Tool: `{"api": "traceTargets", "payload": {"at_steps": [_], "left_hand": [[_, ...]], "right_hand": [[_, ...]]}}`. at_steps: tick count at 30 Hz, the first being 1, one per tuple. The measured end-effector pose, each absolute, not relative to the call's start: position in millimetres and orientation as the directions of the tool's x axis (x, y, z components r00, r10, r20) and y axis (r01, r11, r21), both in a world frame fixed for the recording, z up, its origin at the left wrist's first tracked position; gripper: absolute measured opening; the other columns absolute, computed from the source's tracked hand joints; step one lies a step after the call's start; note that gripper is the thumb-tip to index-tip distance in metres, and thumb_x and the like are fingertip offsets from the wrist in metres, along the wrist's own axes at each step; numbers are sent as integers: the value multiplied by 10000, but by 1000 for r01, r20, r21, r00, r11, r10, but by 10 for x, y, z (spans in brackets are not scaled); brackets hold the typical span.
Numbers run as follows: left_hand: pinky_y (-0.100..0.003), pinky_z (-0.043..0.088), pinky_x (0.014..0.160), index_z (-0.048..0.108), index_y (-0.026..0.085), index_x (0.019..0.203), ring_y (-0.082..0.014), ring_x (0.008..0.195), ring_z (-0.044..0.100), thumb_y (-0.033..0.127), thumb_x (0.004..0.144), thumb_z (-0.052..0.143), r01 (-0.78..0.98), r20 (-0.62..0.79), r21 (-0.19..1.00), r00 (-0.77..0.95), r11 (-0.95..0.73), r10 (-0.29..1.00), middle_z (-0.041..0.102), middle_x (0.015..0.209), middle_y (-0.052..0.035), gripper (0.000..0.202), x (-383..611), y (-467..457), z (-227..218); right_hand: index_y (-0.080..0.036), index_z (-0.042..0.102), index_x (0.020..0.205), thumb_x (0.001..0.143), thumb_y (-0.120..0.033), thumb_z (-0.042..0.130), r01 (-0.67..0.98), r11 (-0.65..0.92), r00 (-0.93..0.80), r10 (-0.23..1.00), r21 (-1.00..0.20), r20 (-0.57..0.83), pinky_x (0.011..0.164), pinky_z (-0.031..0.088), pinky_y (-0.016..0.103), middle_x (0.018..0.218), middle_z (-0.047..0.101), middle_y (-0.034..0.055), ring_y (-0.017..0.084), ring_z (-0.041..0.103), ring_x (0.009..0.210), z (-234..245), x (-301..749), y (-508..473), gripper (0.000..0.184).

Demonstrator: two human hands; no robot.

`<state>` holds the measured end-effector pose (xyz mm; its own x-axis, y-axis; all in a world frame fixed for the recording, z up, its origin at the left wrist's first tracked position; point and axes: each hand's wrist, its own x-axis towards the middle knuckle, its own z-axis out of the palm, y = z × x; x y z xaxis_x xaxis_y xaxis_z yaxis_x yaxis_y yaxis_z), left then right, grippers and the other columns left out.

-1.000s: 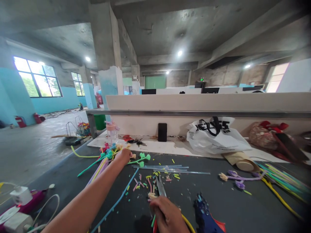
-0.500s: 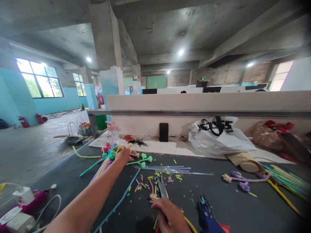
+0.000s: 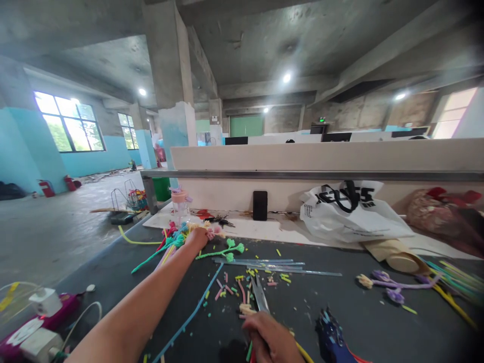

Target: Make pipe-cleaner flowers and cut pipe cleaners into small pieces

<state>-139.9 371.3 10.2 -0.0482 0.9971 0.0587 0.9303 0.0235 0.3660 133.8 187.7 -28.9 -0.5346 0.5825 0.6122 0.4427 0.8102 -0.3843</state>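
Note:
My left hand (image 3: 197, 240) is stretched to the far left of the dark table, its fingers closed at a pink pipe-cleaner flower (image 3: 216, 231). It lies over a bunch of colourful pipe-cleaner flowers (image 3: 172, 241), which my hand and forearm partly cover. Just right of that hand is a green pipe-cleaner sprig (image 3: 223, 250). Near the front edge my right hand (image 3: 273, 337) is closed around scissors (image 3: 260, 295). Their blades point away from me, slightly apart, and the hand hides most of the handles. Beside the blades lie cut pipe-cleaner bits (image 3: 229, 288) and a cream piece (image 3: 246, 308).
Clear thin sticks (image 3: 280, 264) and a long blue pipe cleaner (image 3: 192, 317) lie mid-table. Pliers (image 3: 333, 335) with blue handles are at front right, a purple sprig (image 3: 393, 286) beyond. Behind stand a phone (image 3: 260, 205), a white bag (image 3: 351, 214) and a bottle (image 3: 179, 204).
My left hand has shifted slightly, and pink flower heads now show beyond its fingers. My right hand still holds the scissors. The whole view has moved a little to the left.

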Motion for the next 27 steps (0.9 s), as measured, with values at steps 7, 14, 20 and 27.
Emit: {"api": "traceTargets", "payload": {"at_steps": [7,14,20,27], "left_hand": [[-389,480,782,537,155,1091,-213,943,556,321,837,501,962,-22,273,10,-3,1000,548,1120,-62,306,-1467,3824,239],[-393,479,783,521,160,1109,-200,944,558,308,837,506,985,-77,169,37,-23,996,545,1121,-74,310,-1489,3761,188],[-398,479,784,516,156,1113,-197,941,559,309,839,502,991,-21,127,38,-36,999,546,1117,-78,313,-1510,3657,118],[-403,475,792,512,159,1118,-196,948,556,307,840,502,988,77,138,63,-73,995,542,1125,-81,315,-1496,3549,95]], "right_hand": [[-239,519,834,789,-77,420,463,782,-516,621,-418,590,623,475,161,746,642,-5,109,618,676,-247,1339,1841,195],[-244,522,831,790,-77,423,462,781,-503,621,-419,601,630,479,170,755,650,-2,115,621,691,-232,1313,1803,199],[-238,525,830,765,-69,412,456,794,-504,602,-401,619,652,493,171,773,661,6,118,632,715,-215,1323,1821,214],[-235,520,853,751,-45,419,439,806,-519,588,-396,621,686,488,174,799,671,7,121,635,751,-233,1304,1829,238]]}}
